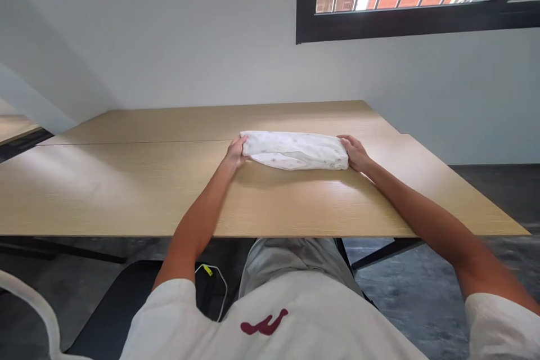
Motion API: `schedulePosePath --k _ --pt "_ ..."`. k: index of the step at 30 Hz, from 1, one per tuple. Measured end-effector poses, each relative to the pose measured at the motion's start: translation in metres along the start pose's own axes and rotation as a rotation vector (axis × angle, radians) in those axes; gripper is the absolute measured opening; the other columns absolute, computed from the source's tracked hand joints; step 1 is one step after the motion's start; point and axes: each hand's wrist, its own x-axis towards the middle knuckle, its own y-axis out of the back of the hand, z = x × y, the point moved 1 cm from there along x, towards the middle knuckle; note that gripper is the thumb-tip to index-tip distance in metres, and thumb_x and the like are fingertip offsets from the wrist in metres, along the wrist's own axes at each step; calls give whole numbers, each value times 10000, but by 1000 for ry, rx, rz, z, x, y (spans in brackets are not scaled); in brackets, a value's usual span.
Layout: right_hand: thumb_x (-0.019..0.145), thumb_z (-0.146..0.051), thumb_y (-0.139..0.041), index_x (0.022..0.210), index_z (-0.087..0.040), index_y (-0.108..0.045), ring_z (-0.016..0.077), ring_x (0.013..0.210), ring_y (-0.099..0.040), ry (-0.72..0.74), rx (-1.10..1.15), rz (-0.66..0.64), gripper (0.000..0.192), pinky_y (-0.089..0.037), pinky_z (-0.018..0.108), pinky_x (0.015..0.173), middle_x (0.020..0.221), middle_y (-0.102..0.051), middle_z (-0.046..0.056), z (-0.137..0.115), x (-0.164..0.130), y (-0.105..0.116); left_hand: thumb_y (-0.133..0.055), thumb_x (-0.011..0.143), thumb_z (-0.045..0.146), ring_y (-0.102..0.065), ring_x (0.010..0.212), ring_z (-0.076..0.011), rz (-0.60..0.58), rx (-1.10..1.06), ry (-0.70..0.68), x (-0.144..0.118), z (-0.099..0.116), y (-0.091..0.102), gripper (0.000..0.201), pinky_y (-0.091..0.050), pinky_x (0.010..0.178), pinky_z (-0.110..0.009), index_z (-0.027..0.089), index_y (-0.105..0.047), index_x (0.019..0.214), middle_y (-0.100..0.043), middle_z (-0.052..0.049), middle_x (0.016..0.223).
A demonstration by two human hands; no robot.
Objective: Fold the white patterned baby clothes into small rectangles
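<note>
A white cloth (297, 149) with a faint small print is folded into a long, narrow bundle. It lies crosswise over the table, and a loose fold gapes along its near side. At its left end, my left hand (237, 150) grips the fabric with the thumb on top. My right hand (355, 153) is closed around the right end, its fingers partly hidden behind the cloth. Whether the bundle rests fully on the tabletop or is slightly lifted, I cannot tell.
The light wooden table (126, 191) has a seam across it and reaches back to a grey wall (189, 34). A dark-framed barred window (405, 17) is at the upper right. Beside me on the left stand a black chair (113, 309) and a white cable (223, 287).
</note>
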Motion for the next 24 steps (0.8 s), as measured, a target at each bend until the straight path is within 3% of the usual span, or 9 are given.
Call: schedulePosePath --k 2,4,7,9,11,13,16,19,24 --pt "800 -603 -629 1053 -233 -509 173 657 -560 -106 49 10 463 -486 252 526 785 -554 11 4 2 -2 -628 855 251 -657 829 -170 -75 70 65 1 -7 1 368 -545 754 -267 123 -520 1183 -686 -103 994" --pt "759 -553 -706 1120 -237 -497 168 663 -564 -135 32 -37 524 -495 244 530 782 -552 3 4 1 2 -696 775 200 -650 816 -165 -158 224 94 -3 -9 8 594 -541 756 -269 120 -451 1310 -673 -109 1033" --pt "678 -449 -786 1232 -224 -489 178 668 -571 -21 -127 -143 668 -471 236 492 813 -572 11 -2 -7 7 -693 715 160 -644 915 -182 -191 555 -52 -11 -4 15 857 -537 799 -286 185 -301 1477 -642 -116 1134" --pt "686 -408 -747 1221 -209 -514 201 717 -596 115 -240 -156 616 -489 259 507 925 -608 52 -10 -12 9 -633 746 182 -629 998 -195 -203 762 -215 -16 2 13 746 -531 818 -280 217 -387 1449 -625 -110 1183" --pt "718 -365 -676 1170 -203 -549 216 784 -603 249 -333 -120 496 -532 302 584 1037 -611 78 -18 -16 9 -578 785 221 -639 950 -195 -230 913 -294 -20 8 9 530 -536 780 -269 207 -545 1314 -636 -92 1141" --pt "744 -328 -630 1168 -211 -558 211 785 -586 272 -392 -129 445 -545 322 625 1019 -599 70 -24 -20 11 -549 803 257 -653 762 -181 -257 1000 -231 -23 12 6 403 -541 670 -269 192 -617 1194 -649 -74 1014" --pt "775 -317 -628 1206 -211 -535 199 723 -571 13 -326 -278 453 -538 304 579 882 -574 48 -28 -23 15 -557 774 265 -644 598 -177 -333 1005 16 -28 16 9 376 -530 559 -267 182 -620 1135 -622 -45 841" --pt "766 -304 -681 1119 -186 -569 188 755 -588 -232 -156 -404 389 -538 260 594 872 -587 55 -29 -24 22 -621 702 244 -666 672 -183 -456 863 215 -31 21 18 378 -579 662 -284 170 -630 1073 -571 -13 781" --pt "717 -263 -749 1151 -192 -604 179 812 -595 -249 -63 -441 463 -536 242 646 968 -618 62 -25 -17 30 -698 646 249 -611 759 -149 -592 708 294 -35 30 31 419 -581 866 -327 190 -690 1061 -491 24 749"
